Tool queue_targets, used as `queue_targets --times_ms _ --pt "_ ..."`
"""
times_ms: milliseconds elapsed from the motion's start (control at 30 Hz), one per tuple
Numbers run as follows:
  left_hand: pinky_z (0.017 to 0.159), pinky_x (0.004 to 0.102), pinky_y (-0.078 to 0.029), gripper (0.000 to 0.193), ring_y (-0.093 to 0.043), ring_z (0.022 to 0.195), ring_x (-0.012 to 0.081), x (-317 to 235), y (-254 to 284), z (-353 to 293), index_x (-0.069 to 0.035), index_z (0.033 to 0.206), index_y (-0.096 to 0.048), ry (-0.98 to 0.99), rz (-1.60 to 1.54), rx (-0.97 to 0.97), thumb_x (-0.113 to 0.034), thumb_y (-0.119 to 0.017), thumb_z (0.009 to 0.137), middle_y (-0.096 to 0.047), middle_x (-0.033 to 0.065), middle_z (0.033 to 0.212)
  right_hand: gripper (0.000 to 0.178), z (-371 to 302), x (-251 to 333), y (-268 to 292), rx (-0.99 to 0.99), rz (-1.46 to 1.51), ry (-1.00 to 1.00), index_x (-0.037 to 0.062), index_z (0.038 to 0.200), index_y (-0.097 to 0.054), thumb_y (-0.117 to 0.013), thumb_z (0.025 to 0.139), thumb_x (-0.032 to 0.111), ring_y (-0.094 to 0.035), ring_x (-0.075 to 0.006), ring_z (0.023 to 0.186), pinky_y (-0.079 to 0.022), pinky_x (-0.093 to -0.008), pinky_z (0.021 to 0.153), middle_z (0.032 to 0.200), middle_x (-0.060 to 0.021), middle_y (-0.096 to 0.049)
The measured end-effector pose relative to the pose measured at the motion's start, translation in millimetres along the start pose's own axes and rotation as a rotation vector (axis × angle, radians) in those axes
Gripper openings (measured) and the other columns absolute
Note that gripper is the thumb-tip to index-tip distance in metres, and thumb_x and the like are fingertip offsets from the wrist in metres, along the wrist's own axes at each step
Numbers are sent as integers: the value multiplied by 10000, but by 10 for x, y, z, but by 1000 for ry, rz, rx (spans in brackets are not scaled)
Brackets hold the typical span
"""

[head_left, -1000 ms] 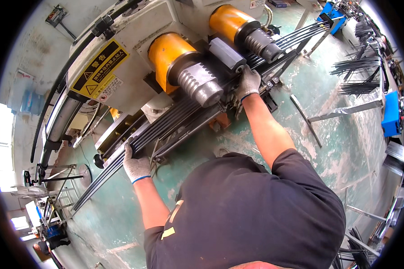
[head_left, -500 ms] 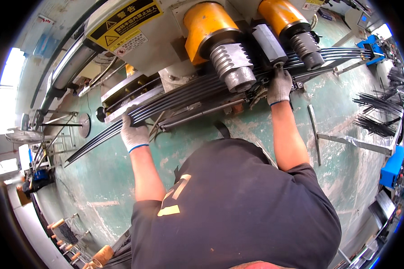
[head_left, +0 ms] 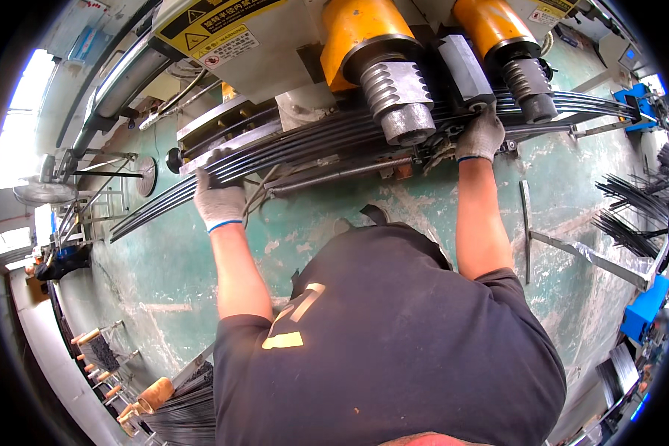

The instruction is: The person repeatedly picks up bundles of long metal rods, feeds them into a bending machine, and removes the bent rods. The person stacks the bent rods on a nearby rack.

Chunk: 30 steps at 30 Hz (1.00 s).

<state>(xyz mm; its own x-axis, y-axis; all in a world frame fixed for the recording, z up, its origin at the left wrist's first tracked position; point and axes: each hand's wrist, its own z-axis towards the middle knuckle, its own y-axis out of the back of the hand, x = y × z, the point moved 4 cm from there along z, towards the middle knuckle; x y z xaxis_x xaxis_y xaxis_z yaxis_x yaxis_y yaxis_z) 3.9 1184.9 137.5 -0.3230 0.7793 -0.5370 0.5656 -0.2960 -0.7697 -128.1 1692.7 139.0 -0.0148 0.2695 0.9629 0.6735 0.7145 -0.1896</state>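
A bundle of long, thin dark metal rods (head_left: 275,154) runs across the front of a machine, its free ends slanting down at the left. My left hand (head_left: 219,199), in a pale knit glove with a blue cuff, is closed round the rods near that end; its fingertips pass behind them. My right hand (head_left: 482,138), gloved alike, grips the bundle below a grey metal block (head_left: 462,70); some of its fingers are hidden. On either side of the block, a ridged steel spindle (head_left: 398,97) and a second ridged spindle (head_left: 529,88) stand over the rods.
Orange housings (head_left: 368,30) carry the spindles. A long threaded shaft (head_left: 342,172) lies just below the rods. At right stands a metal floor frame (head_left: 583,253) beside stacked dark rods (head_left: 628,234). A fan (head_left: 44,192) is at far left, and a rack with wooden rollers (head_left: 156,394) at lower left.
The view has shifted slightly, so the machine sits higher and further right in it. Both hands stay on the rods, with no clear change of grip.
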Motion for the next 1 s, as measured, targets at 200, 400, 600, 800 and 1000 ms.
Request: queue_targets --times_ms 200,400,600,800,1000 --pt "1091 487 -492 355 -646 1168 318 -143 199 141 30 1196 -650 -32 53 -39 -281 -530 1077 -697 161 1197 622 207 -231 20 -20 48 -95 -74 1043 -716 -529 1051 519 -661 -220 782 -537 -359 726 926 -111 -725" --pt "1149 485 -440 387 -612 1241 314 187 -16 -176 -26 1312 -625 98 80 -51 -280 -636 1021 -680 128 1306 345 556 -757 264 284 -380 294 17 1190 -669 -572 1005 291 -656 -250 997 -526 -373 905 1131 -139 -699" --pt "1173 596 -356 484 -505 1333 407 -161 121 -135 -13 1393 -544 162 -187 79 -339 -575 1037 -586 175 1427 564 434 -768 591 296 -629 393 68 1503 -462 -619 975 188 -624 -279 1285 -546 -390 1041 1439 -163 -606" --pt "1165 611 -363 605 -510 1348 420 -1888 1024 355 -53 1445 -501 -45 -175 27 -514 -474 1056 -540 201 1478 739 -334 -992 1005 110 -553 -55 -39 1570 -304 -568 1027 387 -591 -313 1327 -505 -383 1075 1475 -214 -567" --pt "1087 644 -419 563 -578 1197 411 -3986 2365 1251 -68 1295 -589 -307 -67 -293 -559 -468 1049 -628 180 1289 591 -1376 -2004 1457 -232 -619 -413 -3 1328 -655 -563 1034 502 -718 -266 1077 -531 -439 960 1155 -84 -759"
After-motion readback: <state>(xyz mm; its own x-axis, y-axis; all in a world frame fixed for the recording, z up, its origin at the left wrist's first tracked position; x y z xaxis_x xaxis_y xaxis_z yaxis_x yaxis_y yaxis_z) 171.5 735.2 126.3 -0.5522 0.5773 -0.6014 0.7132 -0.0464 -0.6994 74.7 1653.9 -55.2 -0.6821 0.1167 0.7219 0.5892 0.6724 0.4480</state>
